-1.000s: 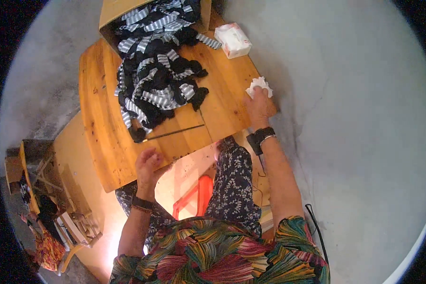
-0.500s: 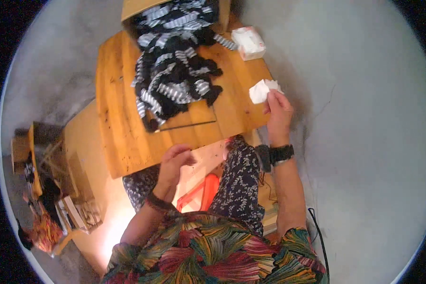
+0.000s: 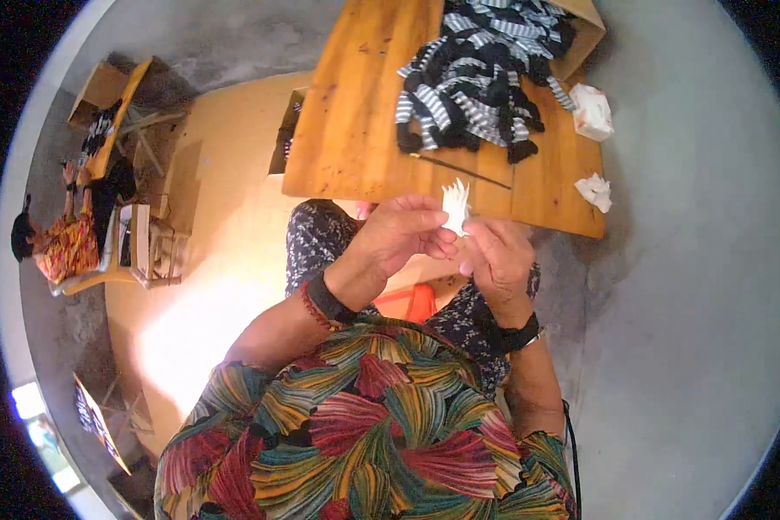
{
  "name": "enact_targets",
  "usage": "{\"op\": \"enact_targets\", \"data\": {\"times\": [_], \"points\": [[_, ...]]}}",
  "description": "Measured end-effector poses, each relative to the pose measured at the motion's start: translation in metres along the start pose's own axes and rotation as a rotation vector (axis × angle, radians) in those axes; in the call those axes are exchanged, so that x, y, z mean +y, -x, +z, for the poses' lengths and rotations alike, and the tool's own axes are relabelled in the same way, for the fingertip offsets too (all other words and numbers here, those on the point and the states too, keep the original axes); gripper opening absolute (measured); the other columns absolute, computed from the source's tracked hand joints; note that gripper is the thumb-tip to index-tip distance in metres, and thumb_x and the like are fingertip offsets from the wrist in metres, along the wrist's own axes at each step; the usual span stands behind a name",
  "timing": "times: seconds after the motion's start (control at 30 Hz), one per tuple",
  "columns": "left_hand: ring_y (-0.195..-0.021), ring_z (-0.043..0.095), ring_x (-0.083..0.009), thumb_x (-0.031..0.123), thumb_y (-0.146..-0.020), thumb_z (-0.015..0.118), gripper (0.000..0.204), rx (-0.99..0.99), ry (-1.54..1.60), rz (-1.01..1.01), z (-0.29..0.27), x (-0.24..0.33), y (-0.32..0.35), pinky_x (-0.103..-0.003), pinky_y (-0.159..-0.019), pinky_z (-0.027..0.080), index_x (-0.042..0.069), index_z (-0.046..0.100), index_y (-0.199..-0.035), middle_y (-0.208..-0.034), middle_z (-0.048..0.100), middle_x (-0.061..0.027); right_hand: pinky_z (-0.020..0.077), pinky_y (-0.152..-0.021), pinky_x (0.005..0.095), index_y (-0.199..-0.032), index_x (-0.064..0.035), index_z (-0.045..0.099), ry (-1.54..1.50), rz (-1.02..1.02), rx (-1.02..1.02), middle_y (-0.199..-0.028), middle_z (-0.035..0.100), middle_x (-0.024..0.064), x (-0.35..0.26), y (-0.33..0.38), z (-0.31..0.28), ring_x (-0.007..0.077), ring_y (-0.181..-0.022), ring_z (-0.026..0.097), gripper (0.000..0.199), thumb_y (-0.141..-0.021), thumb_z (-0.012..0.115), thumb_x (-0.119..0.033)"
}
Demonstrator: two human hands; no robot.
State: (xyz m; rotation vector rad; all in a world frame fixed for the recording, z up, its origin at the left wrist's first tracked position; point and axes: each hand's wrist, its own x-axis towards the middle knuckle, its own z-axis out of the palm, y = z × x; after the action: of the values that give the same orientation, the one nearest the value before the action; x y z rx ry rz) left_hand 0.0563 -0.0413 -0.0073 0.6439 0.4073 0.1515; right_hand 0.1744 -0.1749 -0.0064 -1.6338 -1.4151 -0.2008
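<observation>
Both my hands are raised over my lap at the table's near edge. Between them is a small white bunch [image 3: 456,206] with several thin pointed tips standing up; its exact kind is unclear. My left hand [image 3: 400,232] pinches it from the left with thumb and fingers, and my right hand [image 3: 498,258] grips its lower right side. On the wooden table [image 3: 355,104] beyond lies a heap of black and grey-white striped knitted pieces [image 3: 472,95]. A crumpled white tissue-like piece [image 3: 594,191] rests near the right edge, apart from my hands.
A cardboard box [image 3: 585,39] holds more striped pieces at the back. A white packet [image 3: 592,113] sits at the right edge. A thin dark rod [image 3: 464,171] lies before the heap. Under the table is something red [image 3: 412,303]. Far left, another person [image 3: 74,238] sits at a table.
My right hand has left the crumpled white piece and come in to meet my left hand. Both now hold the white bunch. The view has shifted, so the table appears farther right and higher.
</observation>
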Motion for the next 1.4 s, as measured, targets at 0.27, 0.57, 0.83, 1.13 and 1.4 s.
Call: {"op": "enact_targets", "data": {"times": [0.27, 0.57, 0.83, 1.13, 1.4], "points": [[-0.071, 0.057, -0.0107, 0.003, -0.08, 0.054, 0.009, -0.053, -0.536, 0.334, 0.0, 0.011, 0.045, -0.023, -0.066, 0.047, 0.001, 0.058, -0.088, -0.08, 0.06, -0.0045, 0.0396, -0.056, 0.021, -0.084, 0.0019, 0.058, -0.85, 1.011, -0.04, -0.069, 0.056, -0.0005, -0.06, -0.006, 0.02, 0.0062, -0.064, 0.049, 0.016, -0.078, 0.06, -0.013], [-0.082, 0.059, -0.0265, 0.015, -0.083, 0.051, 0.022, -0.177, 0.172, 0.37, -0.041, 0.006, 0.062, -0.033, -0.072, 0.048, 0.002, 0.054, -0.1, -0.096, 0.059, -0.0126, 0.042, -0.036, 0.0232, -0.084, -0.003, 0.056, -1.172, 0.863, 0.134, -0.065, 0.057, 0.0069, -0.069, -0.012, 0.029, 0.0137, -0.049, 0.054, 0.015, -0.083, 0.054, -0.018], [-0.082, 0.058, -0.0182, 0.012, -0.079, 0.058, 0.023, 0.025, 0.121, 0.385, -0.017, 0.022, 0.069, -0.03, -0.075, 0.047, 0.003, 0.054, -0.1, -0.092, 0.059, -0.0076, 0.0451, -0.041, 0.0236, -0.088, -0.0006, 0.055, -0.942, 0.857, -0.036, -0.063, 0.055, 0.0056, -0.078, -0.013, 0.022, 0.0137, -0.046, 0.051, 0.012, -0.08, 0.053, -0.009], [-0.076, 0.058, -0.0139, 0.004, -0.075, 0.061, 0.021, 0.079, -0.003, 0.606, 0.031, 0.046, 0.094, -0.026, -0.072, 0.047, 0.0, 0.056, -0.095, -0.084, 0.06, -0.006, 0.0483, -0.052, 0.0318, -0.094, 0.0036, 0.052, -0.985, 0.867, -0.071, -0.069, 0.055, 0.0099, -0.108, -0.036, -0.006, 0.0149, -0.055, 0.05, 0.019, -0.077, 0.047, -0.003], [-0.073, 0.059, -0.0136, 0.003, -0.075, 0.061, 0.028, -0.006, -0.081, 0.308, 0.053, 0.066, 0.13, -0.022, -0.057, 0.05, -0.001, 0.053, -0.102, -0.086, 0.06, -0.0076, 0.0417, -0.051, 0.0235, -0.083, 0.006, 0.057, -1.045, 0.633, 0.031, -0.069, 0.057, 0.0103, -0.131, -0.042, -0.031, 0.014, -0.056, 0.053, 0.016, -0.078, 0.049, -0.007]]}}
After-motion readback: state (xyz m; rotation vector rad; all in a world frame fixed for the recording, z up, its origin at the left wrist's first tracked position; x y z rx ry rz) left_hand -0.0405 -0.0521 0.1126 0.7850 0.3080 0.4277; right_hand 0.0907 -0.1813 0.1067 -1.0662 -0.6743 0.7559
